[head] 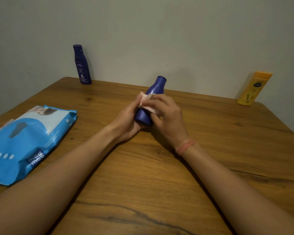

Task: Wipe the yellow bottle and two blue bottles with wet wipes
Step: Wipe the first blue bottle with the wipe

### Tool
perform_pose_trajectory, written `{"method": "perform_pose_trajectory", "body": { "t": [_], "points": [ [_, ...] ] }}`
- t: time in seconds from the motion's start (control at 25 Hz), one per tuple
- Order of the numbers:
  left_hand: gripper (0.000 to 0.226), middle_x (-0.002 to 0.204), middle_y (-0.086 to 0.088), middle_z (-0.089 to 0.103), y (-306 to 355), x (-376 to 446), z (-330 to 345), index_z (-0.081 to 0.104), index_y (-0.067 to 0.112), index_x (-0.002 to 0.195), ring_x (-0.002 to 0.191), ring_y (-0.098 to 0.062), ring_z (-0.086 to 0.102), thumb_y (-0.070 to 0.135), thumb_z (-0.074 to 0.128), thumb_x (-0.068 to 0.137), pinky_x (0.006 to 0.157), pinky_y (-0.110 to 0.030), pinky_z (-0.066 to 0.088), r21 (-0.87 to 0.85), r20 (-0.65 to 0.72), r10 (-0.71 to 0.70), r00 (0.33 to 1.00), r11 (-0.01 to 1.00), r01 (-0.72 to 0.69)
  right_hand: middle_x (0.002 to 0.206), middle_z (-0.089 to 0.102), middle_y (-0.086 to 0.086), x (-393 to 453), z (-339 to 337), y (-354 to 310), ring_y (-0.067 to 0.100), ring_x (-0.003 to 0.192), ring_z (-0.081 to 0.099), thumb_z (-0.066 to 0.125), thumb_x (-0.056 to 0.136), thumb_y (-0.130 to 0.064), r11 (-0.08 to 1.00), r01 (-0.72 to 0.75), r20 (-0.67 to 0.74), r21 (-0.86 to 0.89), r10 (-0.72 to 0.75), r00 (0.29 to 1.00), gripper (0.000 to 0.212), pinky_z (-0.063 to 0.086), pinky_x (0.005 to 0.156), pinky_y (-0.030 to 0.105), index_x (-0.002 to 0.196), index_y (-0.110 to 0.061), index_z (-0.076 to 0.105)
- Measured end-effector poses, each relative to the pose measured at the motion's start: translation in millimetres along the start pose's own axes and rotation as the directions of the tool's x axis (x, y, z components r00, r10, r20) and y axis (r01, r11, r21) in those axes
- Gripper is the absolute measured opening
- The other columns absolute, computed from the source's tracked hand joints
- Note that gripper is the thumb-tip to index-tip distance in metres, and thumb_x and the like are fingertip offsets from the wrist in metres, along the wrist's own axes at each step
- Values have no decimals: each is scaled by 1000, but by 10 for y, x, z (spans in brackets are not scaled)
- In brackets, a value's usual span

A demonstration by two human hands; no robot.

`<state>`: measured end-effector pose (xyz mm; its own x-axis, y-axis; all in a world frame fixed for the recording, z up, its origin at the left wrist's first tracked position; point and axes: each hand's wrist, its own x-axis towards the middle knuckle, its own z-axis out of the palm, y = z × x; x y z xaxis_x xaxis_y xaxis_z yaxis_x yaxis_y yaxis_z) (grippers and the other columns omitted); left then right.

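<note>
A blue bottle [155, 92] is gripped at table centre by the left hand [127, 121]; its midsection is hidden under a wet wipe [147, 103] pinched by the right hand [168, 119]. Its label is not visible.

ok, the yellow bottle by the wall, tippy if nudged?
Probably. The yellow bottle stands upright, tall and slim, on the table by the wall, so a high push may topple it. Its smooth plastic looks stiff, maybe slick when wet.
</note>
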<state>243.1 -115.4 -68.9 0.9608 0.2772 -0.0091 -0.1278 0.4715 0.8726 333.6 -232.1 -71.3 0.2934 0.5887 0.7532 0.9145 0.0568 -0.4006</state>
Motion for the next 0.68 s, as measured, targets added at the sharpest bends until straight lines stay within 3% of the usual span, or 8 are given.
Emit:
{"method": "perform_pose_trajectory", "body": {
  "t": [0.12, 0.2, 0.36, 0.48, 0.56, 0.68],
  "points": [
    [54, 126, -20, 56, 69, -30, -33, 45, 6, 139, 110, -26, 58, 46, 37, 102, 107, -39, 39, -263, -40, -42, 998, 964, 30, 116, 61, 3, -23, 15, -34, 15, 108, 56, 69, 84, -8, 990, 141, 186, -4, -138, 973, 27, 44, 96, 23, 110, -14, 67],
    [53, 129, -18, 56, 112, -32, -52, 44, 6, 139, 108, -24, 59, 43, 37, 103, 106, -38, 41, -325, -92, -26, 995, 946, -5, 115, 61, 3, -32, 22, -49, 14, 106, 57, 68, 85, -12, 986, 168, 242, -9, -161, 957, 24, 46, 93, 23, 109, -13, 66],
    [48, 129, -19, 58, 130, -10, -60, 44, 9, 138, 112, -28, 61, 41, 40, 102, 108, -47, 42, -345, -169, 18, 985, 936, -76, 103, 62, -1, -15, 0, -16, 4, 93, 57, 65, 89, -14, 998, -36, 86, 55, 31, 996, 13, 50, 80, 17, 102, -13, 62],
    [42, 135, -24, 53, 91, 15, -63, 46, 12, 133, 119, -36, 60, 37, 51, 99, 102, -55, 47, -292, -192, 68, 979, 948, -124, 102, 64, -2, 4, -48, 63, 5, 90, 59, 66, 90, -14, 972, -208, -11, 104, 211, 978, 14, 53, 75, 18, 103, -13, 63],
    [38, 137, -24, 49, 90, 26, -80, 45, 13, 129, 118, -38, 61, 31, 56, 97, 98, -54, 50, -326, -212, 106, 971, 930, -173, 102, 65, -1, 13, -64, 65, 5, 91, 59, 67, 89, -14, 967, -212, -64, 138, 222, 973, 15, 53, 74, 17, 104, -12, 63],
    [37, 138, -25, 47, 80, 42, -100, 44, 14, 126, 120, -39, 59, 27, 58, 95, 101, -56, 47, -369, -227, 140, 964, 903, -218, 104, 65, 4, 3, -39, -11, 9, 94, 60, 69, 87, -10, 990, -56, -84, 133, 67, 994, 20, 52, 76, 16, 107, -8, 63]
  ]
}}
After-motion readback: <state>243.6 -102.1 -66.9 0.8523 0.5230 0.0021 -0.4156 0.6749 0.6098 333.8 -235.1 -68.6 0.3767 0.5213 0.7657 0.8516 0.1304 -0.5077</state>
